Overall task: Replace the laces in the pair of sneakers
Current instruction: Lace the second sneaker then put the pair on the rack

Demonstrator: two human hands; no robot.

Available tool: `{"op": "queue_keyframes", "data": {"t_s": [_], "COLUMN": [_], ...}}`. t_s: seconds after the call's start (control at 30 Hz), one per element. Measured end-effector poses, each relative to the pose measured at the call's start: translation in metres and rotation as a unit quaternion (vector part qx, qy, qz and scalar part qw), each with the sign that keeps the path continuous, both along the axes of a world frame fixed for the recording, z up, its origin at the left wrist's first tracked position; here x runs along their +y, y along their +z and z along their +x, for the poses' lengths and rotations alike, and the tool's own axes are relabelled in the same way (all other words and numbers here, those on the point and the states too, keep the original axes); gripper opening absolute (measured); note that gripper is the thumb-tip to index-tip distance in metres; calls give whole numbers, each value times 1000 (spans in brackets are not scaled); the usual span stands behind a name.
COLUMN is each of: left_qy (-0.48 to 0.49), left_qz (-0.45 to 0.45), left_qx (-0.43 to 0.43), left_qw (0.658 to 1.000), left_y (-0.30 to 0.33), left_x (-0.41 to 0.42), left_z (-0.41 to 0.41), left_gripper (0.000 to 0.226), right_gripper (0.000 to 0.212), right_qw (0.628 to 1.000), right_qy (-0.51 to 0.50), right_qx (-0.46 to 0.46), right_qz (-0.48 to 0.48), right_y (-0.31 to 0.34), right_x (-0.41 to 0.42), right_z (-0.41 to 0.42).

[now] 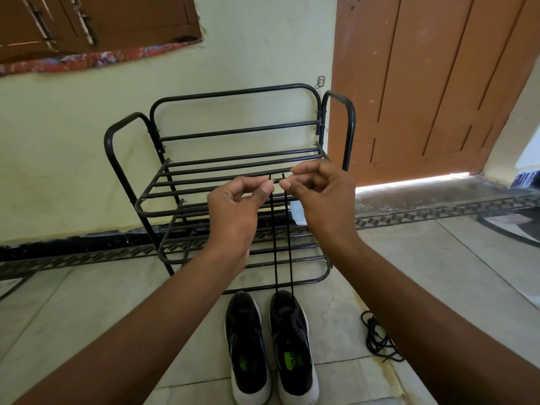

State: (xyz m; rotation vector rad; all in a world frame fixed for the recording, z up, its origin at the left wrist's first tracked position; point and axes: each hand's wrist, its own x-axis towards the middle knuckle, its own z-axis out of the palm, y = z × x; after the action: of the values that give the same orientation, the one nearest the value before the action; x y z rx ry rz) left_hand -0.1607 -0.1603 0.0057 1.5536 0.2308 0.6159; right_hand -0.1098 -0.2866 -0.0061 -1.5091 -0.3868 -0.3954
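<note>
Pinching one end of the black lace [282, 235] in each grip, the left hand [235, 213] and right hand [320, 197] lift both ends level, likely evening them above the right sneaker [292, 346].

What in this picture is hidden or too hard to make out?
Head view only:
- Which eyelets the black lace passes through on the right sneaker: too small and dark on dark.
- The lace tips: covered by the fingers of the left hand and right hand.
- The white item on the shoe rack: mostly behind the right hand.
</note>
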Motion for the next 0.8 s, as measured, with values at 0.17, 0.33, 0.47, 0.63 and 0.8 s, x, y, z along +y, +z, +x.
{"op": "queue_keyframes", "data": {"t_s": [0.17, 0.33, 0.47, 0.63, 0.8], "left_qy": [-3, -4, -4, -7, -1], "left_qz": [8, 5, 6, 8, 10], "left_qx": [-3, 1, 2, 10, 8], "left_qw": [1000, 1000, 1000, 1000, 1000], "left_y": [-1, -1, -2, -3, -2], "left_x": [-2, -2, -2, -1, -1], "left_z": [0, 0, 0, -2, -3], "left_gripper": [4, 4, 4, 5, 3], "right_gripper": [21, 21, 22, 22, 22], "right_qw": [1000, 1000, 1000, 1000, 1000], "right_qy": [-1, -3, 0, 4, 7], "right_qx": [0, -3, -1, -4, -5], "right_qz": [3, -3, -1, -1, -1], "right_y": [0, -1, 0, 1, 2], "right_x": [-2, -1, -1, -2, -2], "right_z": [1, 1, 1, -1, -3]}}
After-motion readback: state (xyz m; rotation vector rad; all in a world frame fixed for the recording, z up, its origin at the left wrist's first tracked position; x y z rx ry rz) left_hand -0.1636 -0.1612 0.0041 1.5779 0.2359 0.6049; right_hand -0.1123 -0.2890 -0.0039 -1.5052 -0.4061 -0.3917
